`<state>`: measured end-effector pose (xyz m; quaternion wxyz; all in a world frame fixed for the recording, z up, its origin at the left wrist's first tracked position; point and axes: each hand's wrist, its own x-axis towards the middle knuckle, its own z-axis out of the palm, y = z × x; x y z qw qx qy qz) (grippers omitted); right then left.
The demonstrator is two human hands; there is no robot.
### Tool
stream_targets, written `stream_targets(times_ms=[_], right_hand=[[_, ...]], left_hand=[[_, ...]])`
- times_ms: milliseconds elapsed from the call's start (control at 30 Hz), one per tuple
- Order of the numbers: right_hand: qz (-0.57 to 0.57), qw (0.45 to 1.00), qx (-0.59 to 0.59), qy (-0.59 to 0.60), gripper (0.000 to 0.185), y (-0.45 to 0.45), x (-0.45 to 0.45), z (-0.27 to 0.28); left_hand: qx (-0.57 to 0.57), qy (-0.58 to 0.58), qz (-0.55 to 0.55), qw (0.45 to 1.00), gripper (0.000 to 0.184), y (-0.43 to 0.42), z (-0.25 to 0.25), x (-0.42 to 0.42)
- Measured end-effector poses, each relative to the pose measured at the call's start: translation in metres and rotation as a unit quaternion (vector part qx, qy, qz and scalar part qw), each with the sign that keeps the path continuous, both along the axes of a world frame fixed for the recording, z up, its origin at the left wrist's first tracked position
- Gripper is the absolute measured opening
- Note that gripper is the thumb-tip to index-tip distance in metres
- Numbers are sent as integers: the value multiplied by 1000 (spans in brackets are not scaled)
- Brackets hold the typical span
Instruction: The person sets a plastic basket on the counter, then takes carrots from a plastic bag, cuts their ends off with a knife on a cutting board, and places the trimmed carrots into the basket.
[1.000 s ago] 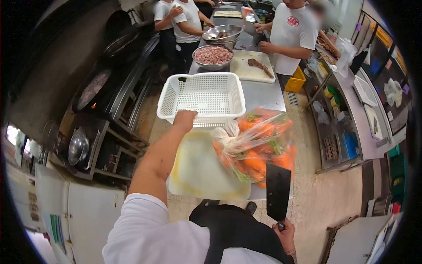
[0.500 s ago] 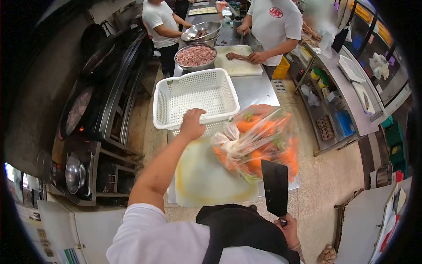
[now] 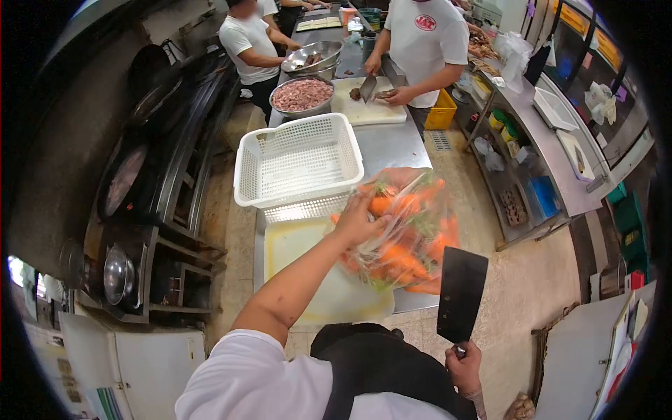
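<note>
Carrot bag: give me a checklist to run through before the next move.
1. Left hand at the carrot bag: ok.
2. Left hand's grip on the bag firm: cannot tell.
3. Cleaver held by its handle in the right hand: ok.
4. Blade clear of the bag: cannot tell, one view only.
5. Near cutting board uncovered: not ok, bag overlaps it.
6. White basket empty: ok.

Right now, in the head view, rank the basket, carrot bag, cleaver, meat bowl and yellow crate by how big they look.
Largest: carrot bag and basket, too alike to rank
Cleaver
Meat bowl
Smallest: yellow crate, partly hidden
</note>
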<state>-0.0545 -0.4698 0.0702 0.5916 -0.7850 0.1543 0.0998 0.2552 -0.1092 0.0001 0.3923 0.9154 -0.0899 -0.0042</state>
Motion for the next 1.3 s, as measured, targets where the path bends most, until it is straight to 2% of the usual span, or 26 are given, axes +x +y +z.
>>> stream_targets(times_ms=[133, 167, 267, 367, 433, 467, 533, 567, 667, 767, 867, 1000, 1100, 1200, 1233, 1300], right_hand=[[-6, 1000, 2, 3, 12, -17, 6, -7], [-1, 1000, 4, -8, 12, -21, 8, -10], [14, 999, 10, -31, 10, -19, 17, -4], [20, 999, -2, -49, 8, -14, 20, 2], [25, 998, -20, -49, 8, -15, 16, 2], [29, 998, -33, -44, 9, -17, 10, 0], [23, 998, -47, -26, 10, -13, 1, 3], [13, 999, -47, -17, 11, -4, -1, 13], [-19, 999, -28, 12, 13, 4, -12, 22], [-28, 999, -23, -2, 15, 4, -25, 8], [-49, 999, -8, -17, 17, 11, -31, 0], [-73, 997, 26, 2, 20, 22, -32, 0], [-37, 999, 0, 2, 20, 28, -28, -3], [-47, 998, 39, 12, 16, 40, -22, -4], [-42, 999, 33, 3, 14, 40, -21, -7], [-33, 999, 20, -14, 11, 39, -21, -24]], left_hand=[[11, -5, 15, 1000, 100, -15, -1, 0], [23, -43, 22, 999, 96, -21, 0, -2], [31, -39, 13, 999, 91, -32, 8, 0], [-172, 44, -90, 980, 82, -13, 35, 17], [-90, -12, 69, 994, 76, 22, -4, 44], [5, -67, 114, 991, 75, 43, -7, 50], [197, -130, 195, 952, 72, 79, -5, 49], [244, -143, 218, 934, 66, 93, -7, 47], [269, 66, 128, 952, 49, 133, -24, 57], [265, 32, 111, 957, 32, 133, -26, 54], [267, -16, 104, 958, 25, 127, -42, 49], [251, -6, 111, 962, 27, 112, -28, 33], [238, -3, 99, 966, 31, 118, -32, 34], [82, -99, 95, 987, 41, 124, -34, 33], [52, -135, 92, 985, 52, 118, -18, 25], [-4, -168, 75, 983, 55, 93, 10, -3]])
